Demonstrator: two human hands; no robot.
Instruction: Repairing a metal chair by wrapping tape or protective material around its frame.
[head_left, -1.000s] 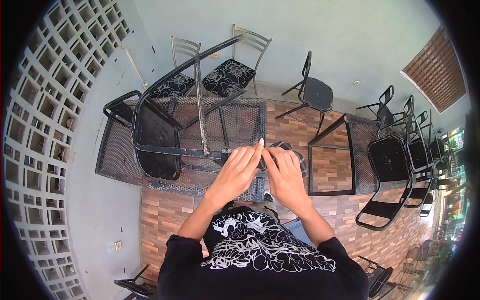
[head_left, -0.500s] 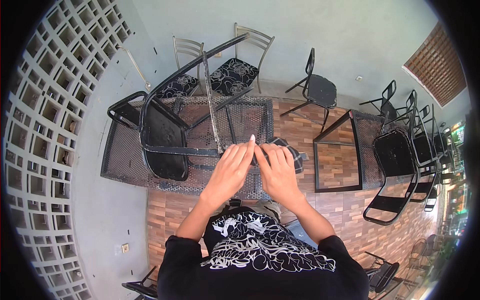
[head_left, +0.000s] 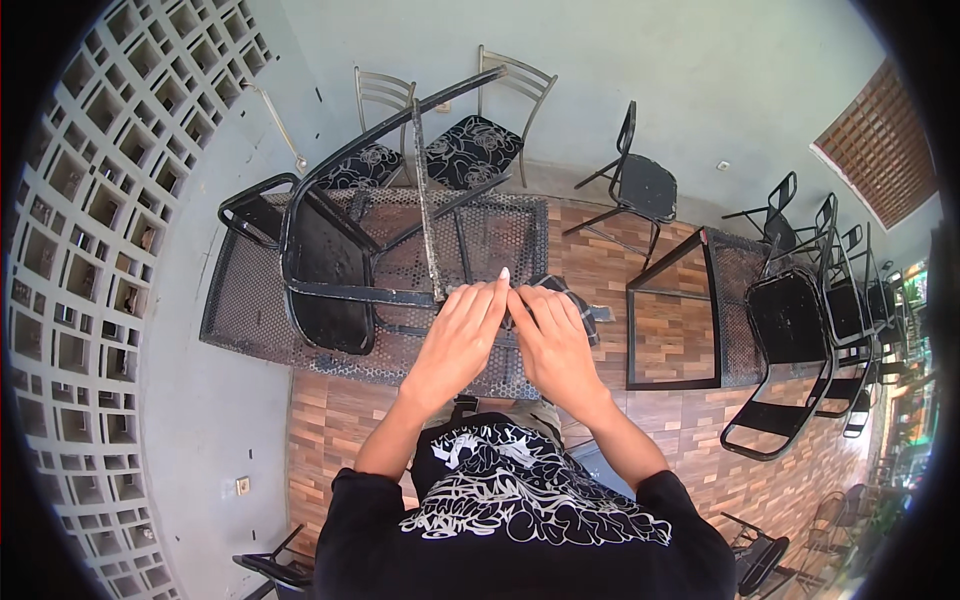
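Left hand (head_left: 455, 340) and right hand (head_left: 553, 350) have edged closer along the chair leg (head_left: 370, 294) by checked cloth (head_left: 581, 300), seemingly centring work there, but their grip I can't tell!

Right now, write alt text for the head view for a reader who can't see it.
A person's left hand and right hand nearly meet beside a leg of a tipped black chair on a mesh table; dark checked fabric shows beside the right hand. Other chairs stand beyond.
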